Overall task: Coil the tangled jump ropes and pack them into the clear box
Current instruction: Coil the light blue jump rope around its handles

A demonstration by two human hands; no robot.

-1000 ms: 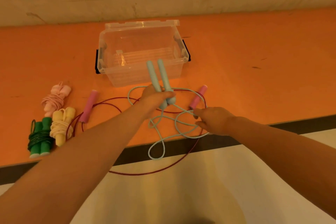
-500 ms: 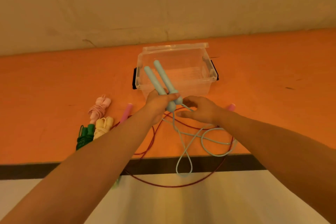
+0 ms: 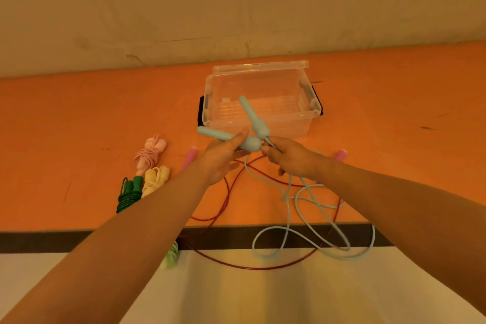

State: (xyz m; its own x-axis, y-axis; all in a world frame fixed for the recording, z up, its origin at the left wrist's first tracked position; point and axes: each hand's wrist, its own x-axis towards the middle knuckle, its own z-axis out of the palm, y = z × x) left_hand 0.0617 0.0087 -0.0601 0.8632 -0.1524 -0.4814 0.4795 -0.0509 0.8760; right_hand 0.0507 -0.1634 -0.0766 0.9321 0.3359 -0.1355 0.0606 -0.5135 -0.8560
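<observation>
My left hand (image 3: 223, 158) grips one handle of the light-blue rope (image 3: 302, 221), my right hand (image 3: 292, 158) seemingly pinches the other, before the clear box (image 3: 263, 92). Its cord crosses the red rope (image 3: 231, 192); pulling could drag that off the table

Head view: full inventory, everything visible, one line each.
clear box: 1, transparent with black latches, open, far side of table, nothing inside.
light blue jump rope: 1, loose; handles held, cord trails over table edge.
dark red jump rope: 1, pink handles, loose on table, loop over the edge.
pink coiled rope: 1, left.
yellow coiled rope: 1, beside the pink one.
green coiled rope: 1, nearest edge.
light green object: 1, below table edge, blurred.
table: 1, orange.
left hand: grips one blue handle.
right hand: holds the other at the cord end.
</observation>
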